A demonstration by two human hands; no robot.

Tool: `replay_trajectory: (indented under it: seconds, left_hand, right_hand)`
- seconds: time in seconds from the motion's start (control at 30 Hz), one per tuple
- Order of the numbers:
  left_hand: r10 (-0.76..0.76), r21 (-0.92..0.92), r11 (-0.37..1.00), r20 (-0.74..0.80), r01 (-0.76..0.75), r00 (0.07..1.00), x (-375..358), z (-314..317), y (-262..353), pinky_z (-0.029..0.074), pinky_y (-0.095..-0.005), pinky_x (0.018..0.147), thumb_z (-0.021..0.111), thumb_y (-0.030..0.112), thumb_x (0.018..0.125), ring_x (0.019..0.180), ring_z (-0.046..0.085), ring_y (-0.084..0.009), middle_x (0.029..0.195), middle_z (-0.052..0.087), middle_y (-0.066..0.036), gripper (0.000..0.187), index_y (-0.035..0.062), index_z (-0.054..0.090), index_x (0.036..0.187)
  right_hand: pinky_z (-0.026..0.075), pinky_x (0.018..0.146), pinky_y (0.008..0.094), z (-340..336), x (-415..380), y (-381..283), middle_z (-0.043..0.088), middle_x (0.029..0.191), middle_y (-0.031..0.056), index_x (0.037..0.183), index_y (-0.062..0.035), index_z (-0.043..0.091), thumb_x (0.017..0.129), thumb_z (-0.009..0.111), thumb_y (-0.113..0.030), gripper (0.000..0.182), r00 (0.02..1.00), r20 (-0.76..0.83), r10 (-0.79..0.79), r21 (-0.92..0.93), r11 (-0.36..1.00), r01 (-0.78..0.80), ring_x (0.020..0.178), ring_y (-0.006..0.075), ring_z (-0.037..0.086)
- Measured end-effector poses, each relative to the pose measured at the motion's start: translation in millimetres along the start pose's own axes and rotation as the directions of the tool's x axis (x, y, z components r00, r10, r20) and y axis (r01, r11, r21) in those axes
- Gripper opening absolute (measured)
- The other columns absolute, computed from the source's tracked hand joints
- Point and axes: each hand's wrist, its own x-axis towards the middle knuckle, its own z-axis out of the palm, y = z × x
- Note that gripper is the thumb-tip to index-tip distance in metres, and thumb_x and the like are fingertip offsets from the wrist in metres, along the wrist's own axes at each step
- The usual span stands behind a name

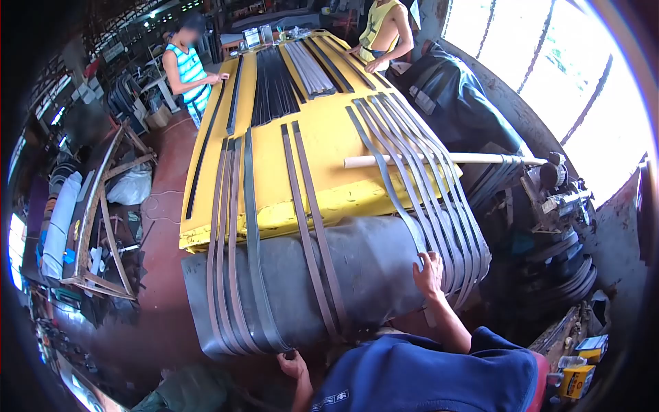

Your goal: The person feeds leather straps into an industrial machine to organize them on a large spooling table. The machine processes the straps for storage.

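Observation:
Down at the front, my left hand [294,364] is closed, its fingers pinching the lower end of a dark grey-green strip [255,288]. My right hand [429,275] is farther up and to the right, fingers curled at the leftmost strip [386,182] of the right-hand group. Both strips run from a yellow table [329,147] down over a grey sheet-covered roll or bolster [371,275] at its near edge. Several brown strips [223,240] hang left of the grey-green one, and two more brown strips [312,233] hang in the middle.
Two people stand at the table's far end, one in a striped top [185,65], one in a yellow top [384,31]. Black strips [271,89] lie between them. A wooden pole [473,158] crosses the right side. A wooden frame [103,206] stands left.

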Motion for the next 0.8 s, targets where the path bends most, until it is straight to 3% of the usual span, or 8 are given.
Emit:
replay_trajectory:
  seconds: [0.17,0.3,0.47,0.57,0.6,0.7,0.77,0.8]
  left_hand:
    - [0.017,0.025,1.0,-0.021,-0.017,1.0,-7,-3,12,0.046,-0.0426,0.081,0.077,0.006,0.063,0.089,0.059,-0.0348,0.093,0.06,-0.017,0.046,0.0012,0.051,0.101]
    - [0.084,-0.034,0.996,-0.079,-0.087,0.993,-6,-17,34,0.042,-0.0412,0.088,0.077,0.003,0.063,0.097,0.055,-0.0319,0.101,0.055,-0.016,0.052,0.001,0.049,0.106]
    - [0.226,-0.072,0.968,-0.163,-0.24,0.961,6,-29,53,0.044,-0.0408,0.087,0.077,0.002,0.065,0.096,0.055,-0.0299,0.106,0.056,-0.016,0.054,0.001,0.052,0.113]
    - [0.25,0.054,0.968,-0.137,-0.245,0.958,12,-38,83,0.045,-0.0404,0.083,0.076,0.017,0.071,0.093,0.055,-0.0309,0.104,0.055,-0.017,0.053,-0.0007,0.053,0.115]
    - [0.169,0.087,0.983,-0.101,-0.161,0.98,11,-42,98,0.046,-0.0407,0.08,0.075,0.024,0.073,0.092,0.056,-0.0311,0.105,0.055,-0.018,0.055,-0.0017,0.053,0.116]
    - [0.179,0.053,0.983,-0.11,-0.174,0.978,22,-35,89,0.048,-0.04,0.078,0.076,0.026,0.073,0.088,0.058,-0.0323,0.105,0.055,-0.019,0.052,-0.0024,0.056,0.111]
    - [0.136,-0.14,0.98,-0.061,-0.143,0.989,27,-36,87,0.049,-0.0392,0.078,0.077,0.025,0.072,0.087,0.058,-0.0317,0.101,0.056,-0.018,0.047,-0.0026,0.059,0.106]
    - [0.17,-0.028,0.984,-0.093,-0.173,0.981,27,-40,90,0.048,-0.0393,0.077,0.077,0.025,0.071,0.086,0.058,-0.0313,0.098,0.057,-0.017,0.045,-0.0026,0.059,0.103]
  right_hand:
    - [0.039,0.084,0.0404,-28,-8,30,0.049,0.108,0.0148,0.105,-0.0073,0.058,0.074,0.068,-0.014,0.033,0.999,0.035,-0.019,0.098,0.995,0.016,0.101,0.0311,0.048]
    - [0.041,0.083,0.0407,-56,-18,64,0.05,0.105,0.0154,0.104,-0.0063,0.057,0.074,0.067,-0.011,0.033,0.996,0.018,-0.088,0.176,0.981,0.084,0.098,0.0316,0.049]
    - [0.042,0.085,0.0412,-68,-27,104,0.051,0.106,0.0163,0.103,-0.0067,0.058,0.073,0.067,-0.01,0.032,0.992,0.072,-0.108,0.281,0.956,0.083,0.1,0.0334,0.05]
    - [0.043,0.086,0.0414,-79,-29,120,0.051,0.105,0.0162,0.102,-0.0052,0.059,0.073,0.068,-0.009,0.03,0.988,0.094,-0.126,0.333,0.939,0.088,0.1,0.0342,0.051]
    - [0.043,0.086,0.0416,-85,-28,124,0.051,0.105,0.0163,0.102,-0.005,0.059,0.073,0.067,-0.009,0.03,0.987,0.092,-0.134,0.346,0.933,0.094,0.1,0.0343,0.051]
    - [0.043,0.087,0.0417,-100,-28,137,0.051,0.106,0.0176,0.103,-0.004,0.058,0.075,0.066,-0.009,0.029,0.987,0.096,-0.127,0.359,0.929,0.085,0.101,0.0354,0.051]
    - [0.043,0.087,0.0414,-97,-30,148,0.051,0.107,0.0181,0.104,-0.0041,0.058,0.076,0.065,-0.01,0.029,0.986,0.111,-0.122,0.368,0.927,0.073,0.101,0.0359,0.051]
    - [0.043,0.086,0.0415,-97,-32,152,0.051,0.106,0.0193,0.104,-0.0028,0.058,0.075,0.064,-0.007,0.03,0.987,0.103,-0.122,0.395,0.916,0.072,0.1,0.0356,0.052]
